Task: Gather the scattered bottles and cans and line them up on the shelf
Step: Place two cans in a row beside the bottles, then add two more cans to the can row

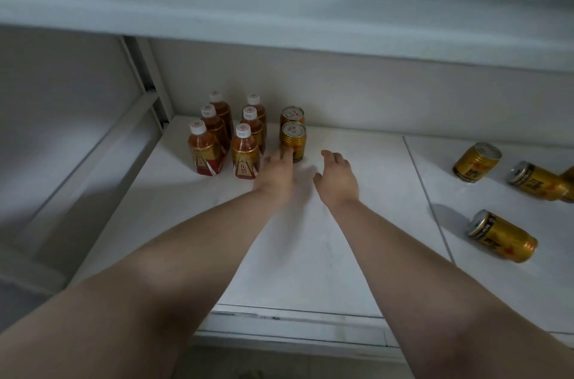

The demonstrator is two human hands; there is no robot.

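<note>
On the shelf, far left, bottles and cans stand in rows; the left hand touches the near can with straight fingers, probably squaring it. The right hand hovers open; stray cans lie right.

— What's the setting?
— A white shelf fills the middle of the frame, its surface made of two panels meeting at a seam right of centre.
— And around it?
— A pale back wall behind, another white board overhanging across the top, a grey metal upright at upper left. Light is dim; shadow pools at lower left, grey floor at the bottom edge
</note>
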